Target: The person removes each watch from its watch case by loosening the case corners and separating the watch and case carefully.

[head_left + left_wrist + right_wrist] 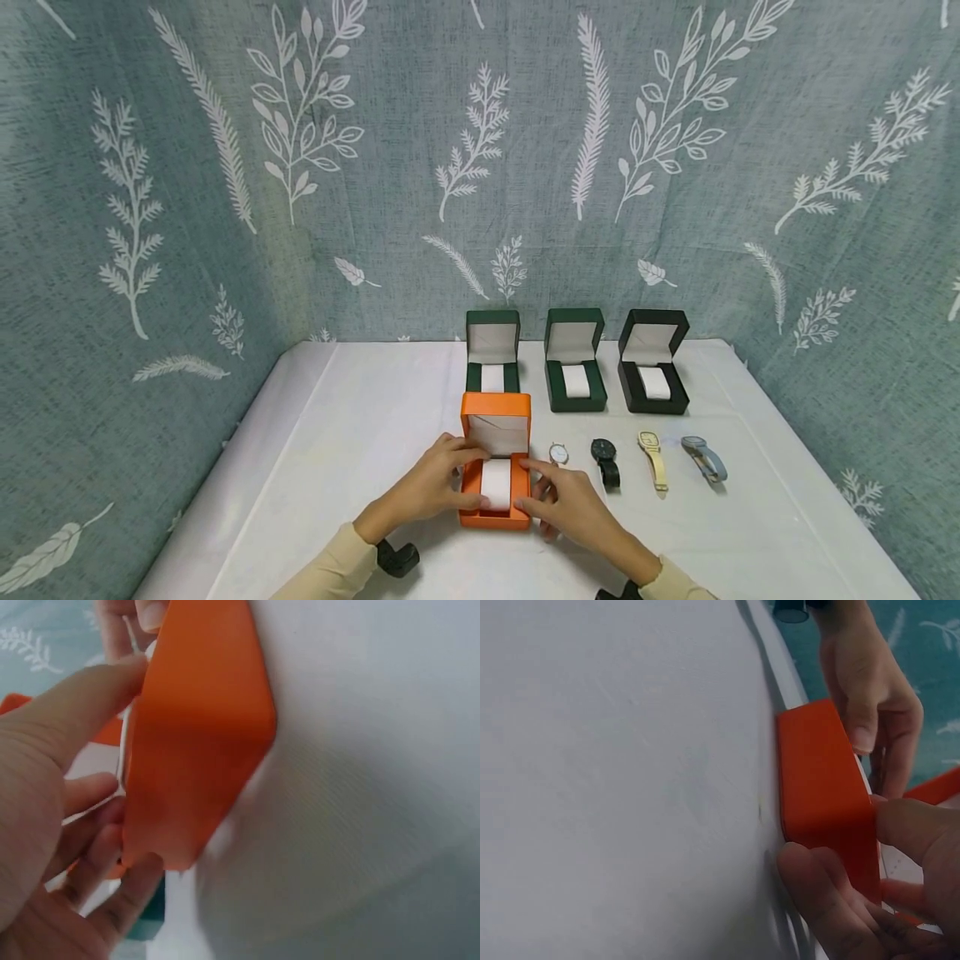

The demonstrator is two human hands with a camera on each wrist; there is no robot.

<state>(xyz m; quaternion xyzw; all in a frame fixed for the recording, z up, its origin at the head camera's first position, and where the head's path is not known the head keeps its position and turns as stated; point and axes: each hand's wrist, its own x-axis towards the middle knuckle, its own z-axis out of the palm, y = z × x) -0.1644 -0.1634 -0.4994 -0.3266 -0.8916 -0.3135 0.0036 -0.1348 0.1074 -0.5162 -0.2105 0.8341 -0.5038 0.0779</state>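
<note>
An orange watch box (495, 521) stands with its lid raised, a white cushion (496, 483) inside. My left hand (427, 483) holds its left side, thumb and index finger reaching over the rim to the cushion. From the right, my right hand (573, 504) grips the box, with thumb and index finger on the upper rim and other fingers down the outer wall. In the right wrist view, those fingers (817, 889) lie against the orange wall. Just beyond the right hand is a small watch with a white dial (558, 453), its strap mostly hidden.
Behind stand two green watch boxes, one left (492, 321) and one middle (576, 404), plus a black one (654, 406), all with lids up and white cushions. Right of my hand lie a black watch (604, 458), a gold watch (652, 458) and a blue-grey watch (705, 458).
</note>
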